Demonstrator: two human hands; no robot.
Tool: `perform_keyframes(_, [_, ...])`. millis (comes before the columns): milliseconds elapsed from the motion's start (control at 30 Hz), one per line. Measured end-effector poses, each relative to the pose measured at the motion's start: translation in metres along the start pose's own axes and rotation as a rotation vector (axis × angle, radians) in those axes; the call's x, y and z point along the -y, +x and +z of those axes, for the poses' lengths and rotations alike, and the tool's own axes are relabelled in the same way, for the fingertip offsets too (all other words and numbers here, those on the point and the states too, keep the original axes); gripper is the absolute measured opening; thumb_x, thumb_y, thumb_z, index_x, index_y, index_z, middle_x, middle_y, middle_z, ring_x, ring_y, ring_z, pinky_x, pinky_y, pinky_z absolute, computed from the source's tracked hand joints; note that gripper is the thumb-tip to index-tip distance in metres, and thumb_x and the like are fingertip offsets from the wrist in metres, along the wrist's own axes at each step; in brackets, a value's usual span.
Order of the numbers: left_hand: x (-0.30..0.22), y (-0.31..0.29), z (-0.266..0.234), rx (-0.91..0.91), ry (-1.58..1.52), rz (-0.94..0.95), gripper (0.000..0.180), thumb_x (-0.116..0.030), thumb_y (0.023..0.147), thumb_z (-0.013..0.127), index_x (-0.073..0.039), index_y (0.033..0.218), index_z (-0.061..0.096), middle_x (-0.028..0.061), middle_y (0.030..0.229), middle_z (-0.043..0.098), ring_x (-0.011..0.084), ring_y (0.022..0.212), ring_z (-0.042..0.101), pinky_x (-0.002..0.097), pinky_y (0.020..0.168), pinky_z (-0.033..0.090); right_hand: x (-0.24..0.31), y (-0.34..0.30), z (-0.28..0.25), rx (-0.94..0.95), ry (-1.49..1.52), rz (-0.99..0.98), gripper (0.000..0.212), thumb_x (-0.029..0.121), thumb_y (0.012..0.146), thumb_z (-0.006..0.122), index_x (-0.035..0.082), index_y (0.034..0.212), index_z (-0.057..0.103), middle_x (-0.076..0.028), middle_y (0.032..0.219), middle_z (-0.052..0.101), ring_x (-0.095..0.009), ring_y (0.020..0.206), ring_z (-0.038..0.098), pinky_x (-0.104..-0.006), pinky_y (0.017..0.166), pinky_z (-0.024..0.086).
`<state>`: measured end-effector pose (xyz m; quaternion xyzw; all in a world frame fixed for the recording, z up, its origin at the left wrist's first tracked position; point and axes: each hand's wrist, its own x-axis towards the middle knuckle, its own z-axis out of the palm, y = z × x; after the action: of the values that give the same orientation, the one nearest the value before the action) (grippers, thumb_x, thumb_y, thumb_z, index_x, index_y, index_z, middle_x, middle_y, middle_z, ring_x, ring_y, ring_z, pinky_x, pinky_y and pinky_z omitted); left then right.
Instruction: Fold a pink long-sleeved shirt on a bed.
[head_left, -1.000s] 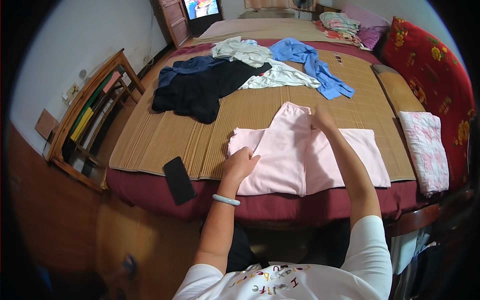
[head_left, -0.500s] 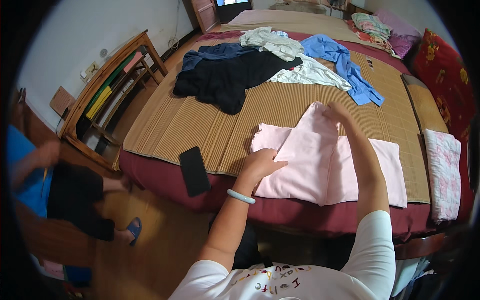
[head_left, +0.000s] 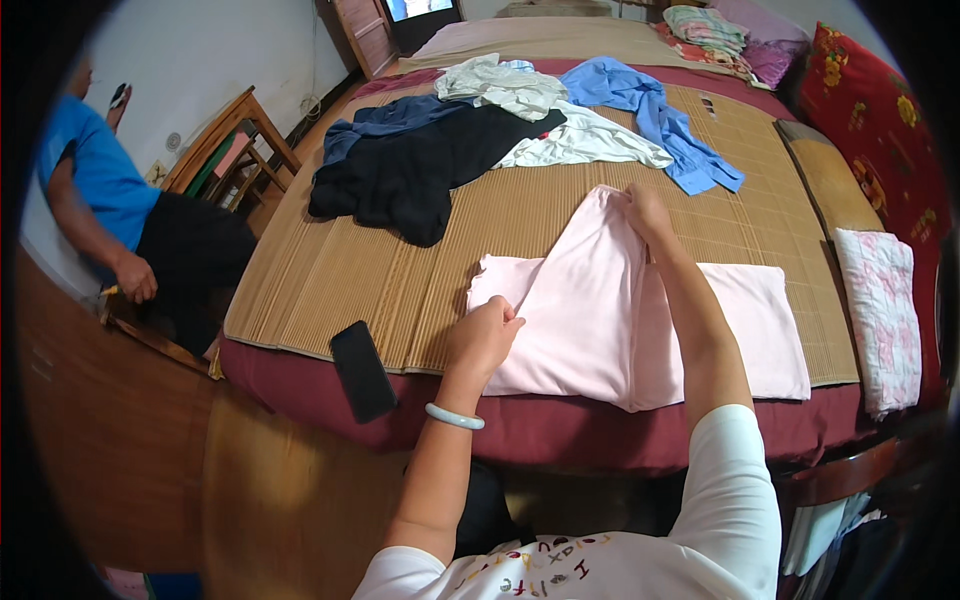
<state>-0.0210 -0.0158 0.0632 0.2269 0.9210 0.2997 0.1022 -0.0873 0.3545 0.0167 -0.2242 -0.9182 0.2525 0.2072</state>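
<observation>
Pink garment (head_left: pixel 590 335) lies over near edge of mat (head_left: pixel 300 290), long axis left-right; right hand (head_left: pixel 646 212) pinches its flap's far tip. Left hand (head_left: pixel 484 335), nearer the body, curls against its left part; cannot tell whether it grips cloth. Versus one second ago: blue-shirted person (head_left: pixel 102 180) now visible at left.

Garment (head_left: pixel 585 330) over near edge of mat (head_left: pixel 295 280); phone (head_left: pixel 363 372) left; clothes pile (head_left: pixel 410 170) behind; cloth (head_left: pixel 880 320) right
</observation>
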Motion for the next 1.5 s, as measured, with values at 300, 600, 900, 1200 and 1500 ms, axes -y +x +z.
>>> perform_keyframes(300, [0.018, 0.003, -0.017, 0.202, -0.128, -0.119, 0.039, -0.041, 0.095, 0.059, -0.003, 0.086, 0.063, 0.0131, 0.074, 0.064, 0.0282, 0.068, 0.064, 0.0407, 0.065, 0.05, -0.021, 0.033, -0.005, -0.105, 0.156, -0.085, 0.026, 0.026, 0.086, 0.068, 0.002, 0.097, 0.07, -0.019, 0.087, 0.07, -0.032, 0.082, 0.067, -0.0411, 0.075, 0.051])
perform_keyframes(600, [0.013, -0.014, -0.022, -0.261, 0.163, 0.077, 0.031, -0.033, 0.085, 0.072, -0.004, 0.09, 0.063, 0.0113, 0.083, 0.066, 0.0284, 0.074, 0.064, 0.0405, 0.066, 0.05, -0.031, 0.024, -0.003, 0.076, 0.164, 0.025, 0.032, 0.029, 0.078, 0.074, 0.002, 0.095, 0.073, -0.017, 0.085, 0.073, -0.029, 0.081, 0.071, -0.0388, 0.076, 0.054])
perform_keyframes(900, [-0.058, -0.017, 0.062, 0.001, 0.383, 0.758, 0.063, -0.048, 0.093, 0.056, -0.01, 0.143, 0.048, 0.0128, 0.15, 0.042, 0.0326, 0.142, 0.033, 0.0542, 0.115, 0.027, 0.01, 0.033, -0.03, 0.095, 0.29, -0.117, 0.028, 0.021, 0.082, 0.074, 0.001, 0.1, 0.07, -0.009, 0.089, 0.072, -0.014, 0.079, 0.065, -0.0305, 0.071, 0.052])
perform_keyframes(1200, [-0.05, 0.003, 0.082, -0.019, -0.078, 0.692, 0.055, -0.046, 0.098, 0.05, -0.008, 0.137, 0.053, 0.0151, 0.137, 0.055, 0.0343, 0.132, 0.047, 0.0484, 0.108, 0.038, 0.09, -0.028, -0.11, -0.009, 0.359, -0.381, 0.02, 0.012, 0.081, 0.07, 0.002, 0.099, 0.07, -0.013, 0.091, 0.072, -0.021, 0.085, 0.068, -0.0322, 0.077, 0.052])
perform_keyframes(1500, [-0.028, 0.02, 0.037, 0.425, -1.558, -0.319, 0.064, -0.06, 0.1, 0.039, -0.008, 0.136, 0.052, 0.0097, 0.117, 0.067, 0.024, 0.104, 0.065, 0.0391, 0.089, 0.051, 0.121, -0.188, -0.109, 0.083, 0.061, -0.93, 0.022, 0.018, 0.078, 0.074, 0.009, 0.098, 0.07, -0.009, 0.087, 0.07, -0.028, 0.078, 0.067, -0.041, 0.067, 0.052])
